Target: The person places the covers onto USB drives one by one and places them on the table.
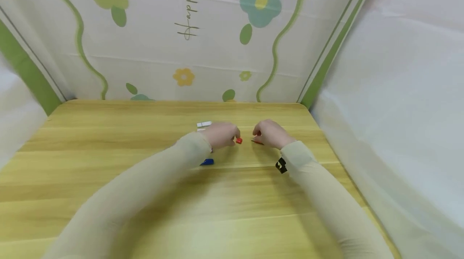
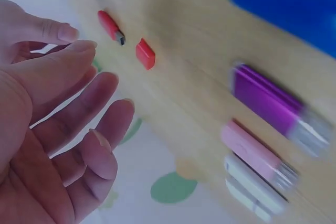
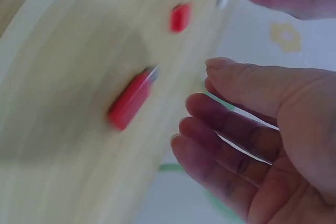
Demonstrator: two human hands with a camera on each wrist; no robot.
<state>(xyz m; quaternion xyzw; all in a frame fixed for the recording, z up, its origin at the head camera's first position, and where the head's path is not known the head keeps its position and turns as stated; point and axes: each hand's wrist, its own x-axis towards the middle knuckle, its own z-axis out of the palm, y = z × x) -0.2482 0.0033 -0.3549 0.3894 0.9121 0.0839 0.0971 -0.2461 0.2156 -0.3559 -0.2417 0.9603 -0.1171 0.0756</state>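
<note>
A red USB stick [image 3: 129,99] lies on the table with its metal plug bare. Its separate red cap [image 2: 146,54] rests a short way off, apart from the stick. My right hand [image 1: 272,134] hovers by the stick, fingers loosely bent and holding nothing. Close to the cap, my left hand [image 1: 221,135] is also raised with relaxed fingers and nothing between them. Beside the left hand lie a purple USB stick [image 2: 270,98], a pink USB stick [image 2: 254,150] and a white USB stick [image 2: 257,184]. The left hand hides part of this group in the head view.
A blue object [image 1: 207,162] lies nearer me, below the left wrist. Under the right wrist a black piece [image 1: 281,165] shows, partly covered by the sleeve. The wooden table [image 1: 108,138] meets a white flowered cloth [image 1: 152,49] at its far edge.
</note>
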